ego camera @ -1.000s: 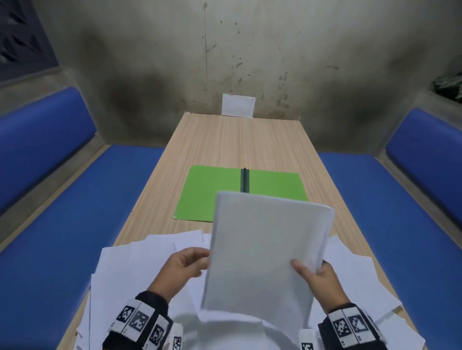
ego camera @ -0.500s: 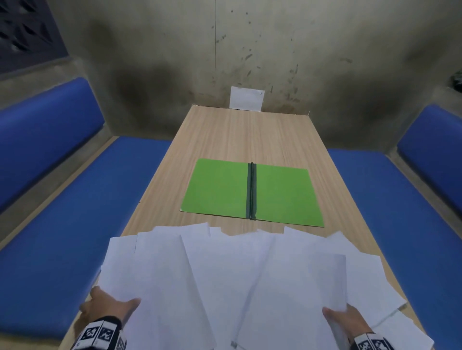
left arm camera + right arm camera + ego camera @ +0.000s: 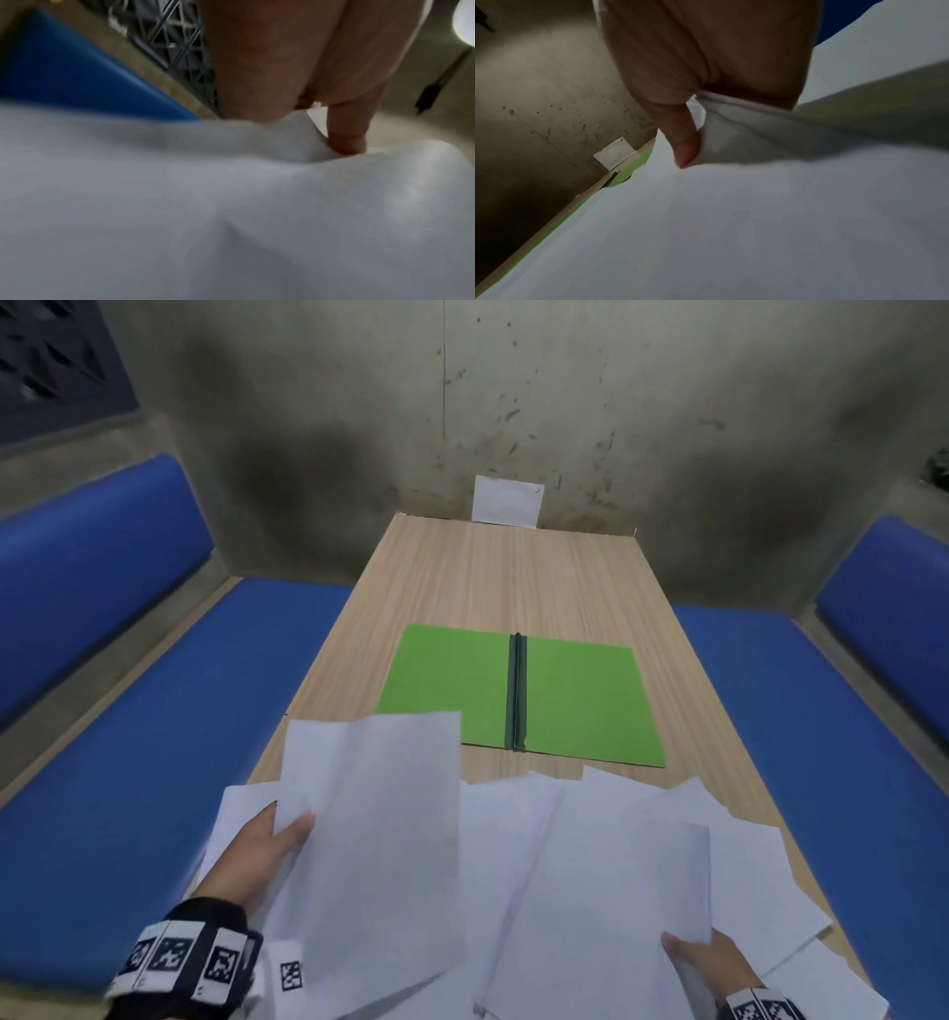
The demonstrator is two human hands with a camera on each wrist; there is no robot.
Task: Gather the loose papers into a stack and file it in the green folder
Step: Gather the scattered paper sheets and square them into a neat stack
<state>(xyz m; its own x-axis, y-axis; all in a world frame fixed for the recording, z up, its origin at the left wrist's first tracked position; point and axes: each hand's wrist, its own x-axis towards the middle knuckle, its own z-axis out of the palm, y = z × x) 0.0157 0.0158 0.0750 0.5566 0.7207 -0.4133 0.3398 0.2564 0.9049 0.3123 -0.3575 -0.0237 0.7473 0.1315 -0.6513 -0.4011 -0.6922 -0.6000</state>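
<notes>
A long worktop of light wood with a fine grain (image 3: 493,577) runs from near to far, and its far end touches a grey concrete wall with dark stains (image 3: 359,403). A small white rectangular card (image 3: 506,500) stands on this far edge and leans on the wall. On the left is a blue padded bench seat (image 3: 169,711) with a blue backrest; on the right is another blue padded bench seat (image 3: 801,711). A dark metal lattice grille (image 3: 56,356) is in the far left corner.
</notes>
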